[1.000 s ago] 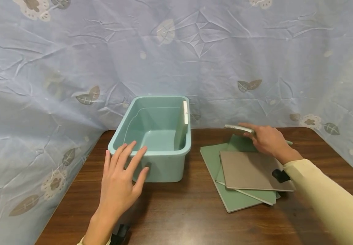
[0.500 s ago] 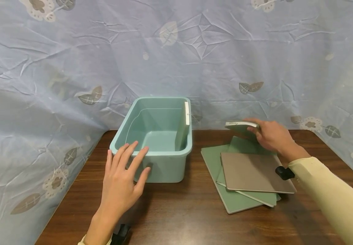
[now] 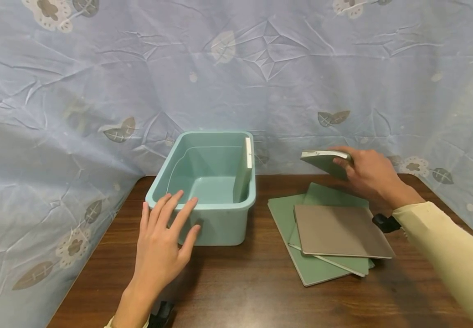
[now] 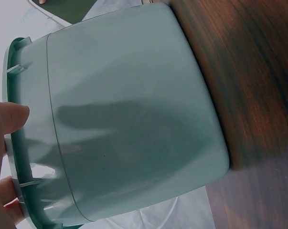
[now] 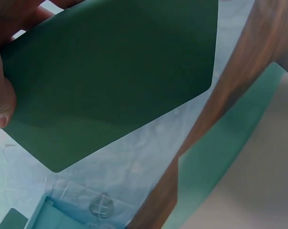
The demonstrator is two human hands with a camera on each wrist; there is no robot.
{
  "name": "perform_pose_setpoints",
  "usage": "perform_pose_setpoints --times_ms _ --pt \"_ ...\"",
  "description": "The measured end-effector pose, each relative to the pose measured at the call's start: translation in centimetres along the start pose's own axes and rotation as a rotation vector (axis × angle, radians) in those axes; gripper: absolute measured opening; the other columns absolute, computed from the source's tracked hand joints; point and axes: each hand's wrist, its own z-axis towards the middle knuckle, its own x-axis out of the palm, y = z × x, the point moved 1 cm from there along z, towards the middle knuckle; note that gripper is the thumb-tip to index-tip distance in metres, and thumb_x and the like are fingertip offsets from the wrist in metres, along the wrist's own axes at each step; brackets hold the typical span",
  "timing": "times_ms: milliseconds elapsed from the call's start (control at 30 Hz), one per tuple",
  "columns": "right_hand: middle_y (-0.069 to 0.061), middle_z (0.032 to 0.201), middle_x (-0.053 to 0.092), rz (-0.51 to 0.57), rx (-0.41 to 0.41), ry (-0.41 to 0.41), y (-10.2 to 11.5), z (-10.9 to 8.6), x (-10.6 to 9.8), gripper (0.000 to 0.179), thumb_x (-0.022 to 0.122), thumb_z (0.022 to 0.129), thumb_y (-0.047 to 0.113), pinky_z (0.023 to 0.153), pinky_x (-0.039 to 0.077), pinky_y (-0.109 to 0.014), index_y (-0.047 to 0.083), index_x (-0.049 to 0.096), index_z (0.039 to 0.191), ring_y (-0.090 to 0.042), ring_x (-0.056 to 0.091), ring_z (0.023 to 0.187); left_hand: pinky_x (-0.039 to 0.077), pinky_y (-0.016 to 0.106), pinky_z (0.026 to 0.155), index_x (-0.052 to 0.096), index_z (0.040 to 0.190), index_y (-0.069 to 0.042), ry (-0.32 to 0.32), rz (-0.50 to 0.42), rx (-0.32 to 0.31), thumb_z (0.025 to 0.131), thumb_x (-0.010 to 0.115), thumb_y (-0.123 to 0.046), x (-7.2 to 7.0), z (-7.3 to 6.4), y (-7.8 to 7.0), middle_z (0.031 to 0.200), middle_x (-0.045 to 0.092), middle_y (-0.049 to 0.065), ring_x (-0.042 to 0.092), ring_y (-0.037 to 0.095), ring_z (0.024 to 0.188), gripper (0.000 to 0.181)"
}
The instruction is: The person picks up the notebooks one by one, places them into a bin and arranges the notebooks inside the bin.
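My right hand (image 3: pixel 369 171) grips a green notebook (image 3: pixel 327 163) by its edge, thumb on the near cover, raised above the back of a loose pile. In the right wrist view its green cover (image 5: pixel 115 81) fills the upper left. The pile holds a brown notebook (image 3: pixel 341 230) on top of several green notebooks (image 3: pixel 287 214). My left hand (image 3: pixel 160 243), fingers spread and fairly straight, is at the near rim of a light teal plastic tub (image 3: pixel 203 225). One green notebook (image 3: pixel 242 177) stands upright inside, along the tub's right wall.
Everything stands on a dark wood-grain table (image 3: pixel 236 282). Behind and at the sides hangs a wrinkled pale blue cloth (image 3: pixel 285 100) with leaf and flower prints, close to the table's back edge. The tub is left of the pile, with a strip of table between them.
My right hand has lifted the green notebook up and slightly away from the pile, tilting it so more of the cover shows. My left hand and the tub stay in place.
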Motion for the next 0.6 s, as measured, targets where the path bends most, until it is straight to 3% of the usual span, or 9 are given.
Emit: perform_pose_setpoints --times_ms 267,400,600 --pt "-0.022 0.089 0.07 -0.025 -0.03 -0.057 0.5 0.3 -1.3 0.041 0.05 0.101 0.043 0.054 0.044 -0.046 0.026 0.054 0.139 -0.035 0.062 0.069 0.017 0.07 0.115 0.054 0.143 -0.024 -0.005 0.003 0.004 0.09 0.066 -0.03 0.0 0.0 0.0 0.15 0.048 0.007 0.043 0.035 0.136 0.055" --pt "-0.025 0.095 0.07 -0.03 -0.021 -0.053 0.9 0.3 -2.0 0.043 0.048 0.102 0.045 0.055 0.045 -0.048 0.026 0.053 0.14 -0.036 0.064 0.072 0.017 0.07 0.115 0.054 0.143 -0.024 -0.006 0.004 0.005 0.09 0.065 -0.03 0.0 0.0 0.0 0.149 0.049 0.007 0.043 0.035 0.136 0.055" --pt "-0.027 0.098 0.069 -0.031 -0.048 -0.111 1.5 0.3 -2.6 0.039 0.053 0.101 0.04 0.056 0.045 -0.052 0.024 0.057 0.136 -0.04 0.063 0.075 0.017 0.071 0.115 0.054 0.143 -0.024 -0.006 -0.002 0.004 0.09 0.065 -0.031 0.0 0.0 0.0 0.149 0.049 0.008 0.043 0.035 0.136 0.055"
